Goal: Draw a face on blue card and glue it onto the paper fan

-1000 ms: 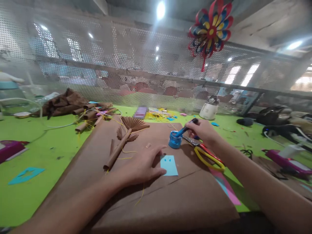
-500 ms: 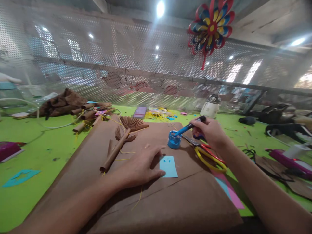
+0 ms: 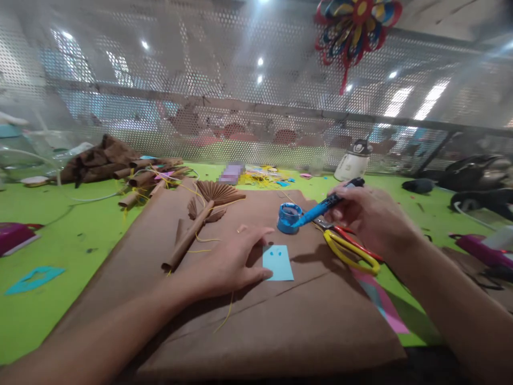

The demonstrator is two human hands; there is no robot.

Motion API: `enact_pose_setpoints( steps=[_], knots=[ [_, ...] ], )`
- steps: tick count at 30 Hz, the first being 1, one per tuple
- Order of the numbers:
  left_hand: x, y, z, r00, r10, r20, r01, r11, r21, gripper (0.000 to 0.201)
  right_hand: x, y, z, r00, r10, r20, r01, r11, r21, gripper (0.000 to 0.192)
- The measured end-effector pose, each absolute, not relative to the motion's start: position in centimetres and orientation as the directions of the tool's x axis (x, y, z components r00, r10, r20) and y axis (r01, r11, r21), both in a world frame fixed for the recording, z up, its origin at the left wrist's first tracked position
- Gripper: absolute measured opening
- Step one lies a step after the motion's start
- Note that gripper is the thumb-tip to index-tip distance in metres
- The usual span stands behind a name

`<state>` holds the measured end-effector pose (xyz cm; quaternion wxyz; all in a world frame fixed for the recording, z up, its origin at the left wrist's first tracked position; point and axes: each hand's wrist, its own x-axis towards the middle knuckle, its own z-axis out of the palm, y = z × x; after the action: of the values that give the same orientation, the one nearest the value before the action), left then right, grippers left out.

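Perforated metal screen, x1, behind a green table. Brown paper sheet, x1, laid over the table's near middle. Flower ornament, x1, red, blue and yellow, hanging upper right.

Hands, x2. Left hand: relaxed, fingers spread, grasping nothing; thumb tip at the lower left of the light-blue paper piece, fingertips near its top left corner. Right hand: fingers closed around the blue pen, which slants down to the left.

Brown paper plant, x1, on the sheet left of the left hand: one long rolled stem, fan-pleated leaves. White bottle, x1, at the back; mark on its side too small to read. Scissors, x1 pair, one yellow and one red handle, beneath the right hand.

Blue pen, x1: pale lettering on barrel, illegible; blue tip at the jar's right side, contact uncertain. Paint jar, x1, upright, uncapped, blue-smeared, on the sheet beyond the paper. Light-blue paper piece, x1, flat on the sheet between the hands. Blue dabs, x2, side by side near its top edge.
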<state>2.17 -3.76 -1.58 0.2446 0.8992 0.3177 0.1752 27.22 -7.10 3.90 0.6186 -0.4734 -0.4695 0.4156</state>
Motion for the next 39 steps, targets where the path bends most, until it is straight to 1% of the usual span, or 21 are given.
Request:
enact_pose_setpoints(
  steps=[2,5,8,13,16,21,32,39],
  knots=[
    [2.2,-3.7,-1.7,0.737,0.657,0.161,0.482,-0.677,0.556,0.063,27.1,-7.4,3.1,0.183,0.972,0.146,-0.042,0.156,-0.987,0.012],
    [2.2,-3.7,-1.7,0.733,0.664,0.148,0.497,-0.671,0.550,0.062,26.8,-7.6,1.7,0.155,0.979,0.134,-0.022,0.139,-0.990,0.008],
    [2.3,-3.8,-1.6,0.730,0.664,0.162,0.498,-0.679,0.539,0.061,26.7,-7.7,0.7,0.069,0.987,0.148,0.013,0.148,-0.989,0.010],
    [2.3,-3.8,-1.8,0.730,0.658,0.186,0.480,-0.687,0.546,0.063,26.7,-7.9,-0.1,-0.044,0.976,0.212,0.169,0.216,-0.962,0.012],
    [2.3,-3.8,-1.7,0.734,0.653,0.186,0.473,-0.688,0.550,0.062,26.5,-7.9,-0.1,-0.051,0.975,0.219,0.220,0.224,-0.949,0.013],
    [2.4,-4.0,-1.4,0.727,0.673,0.138,0.508,-0.662,0.551,0.064,26.2,-7.9,-0.1,-0.048,0.973,0.225,0.264,0.229,-0.937,0.014],
    [2.4,-3.9,-1.7,0.732,0.658,0.175,0.490,-0.687,0.537,0.063,25.9,-7.8,0.0,-0.045,0.972,0.231,0.366,0.231,-0.901,0.010],
    [2.4,-3.9,-1.7,0.724,0.670,0.163,0.494,-0.669,0.556,0.065,25.8,-7.7,0.0,-0.056,0.972,0.227,0.378,0.232,-0.897,0.009]
  ],
)
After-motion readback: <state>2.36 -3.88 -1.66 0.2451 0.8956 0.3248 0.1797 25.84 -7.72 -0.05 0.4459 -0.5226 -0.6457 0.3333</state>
